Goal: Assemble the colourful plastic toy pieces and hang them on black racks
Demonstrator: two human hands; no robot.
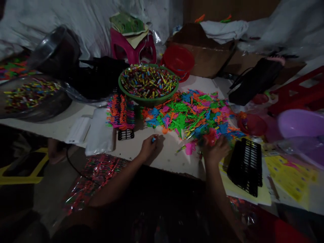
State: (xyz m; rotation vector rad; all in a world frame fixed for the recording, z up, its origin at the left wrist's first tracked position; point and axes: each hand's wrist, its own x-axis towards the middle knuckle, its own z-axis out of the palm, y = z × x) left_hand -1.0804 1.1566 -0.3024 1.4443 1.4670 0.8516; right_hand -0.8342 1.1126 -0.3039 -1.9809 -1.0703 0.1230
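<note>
Your left hand (148, 147), just below the middle of the frame, curls above the white tabletop (183, 164), thumb and fingers pinching a small blue tube (153, 138). Your right hand (216, 150), right of centre, has its fingers spread at the lower edge of a pile of bright plastic pieces (181, 116); a red piece (211, 136) lies at the fingers, though whether they grip it, you cannot tell from here.

The tube should prove light, stiff and smooth, apt to roll or slip; its middle, between thumb and forefinger, looks the surest hold. The plastic pieces look thin and light, likely a little springy, their narrow limbs prone to snagging on neighbours; take one by its broadest part, as the loose pink piece (190, 148) near the right hand offers.

Beyond, at upper centre, a green basin (149, 101) brims with similar small tubes. Black plastic racks (245, 167) lie at right.

Dim light blurs much: your left fingers cover part of the tube, single shapes in the pile merge, and the lower centre sinks into black. The left edge cuts off a metal basin (43, 114); the right edge clips a purple bowl (300, 125).
</note>
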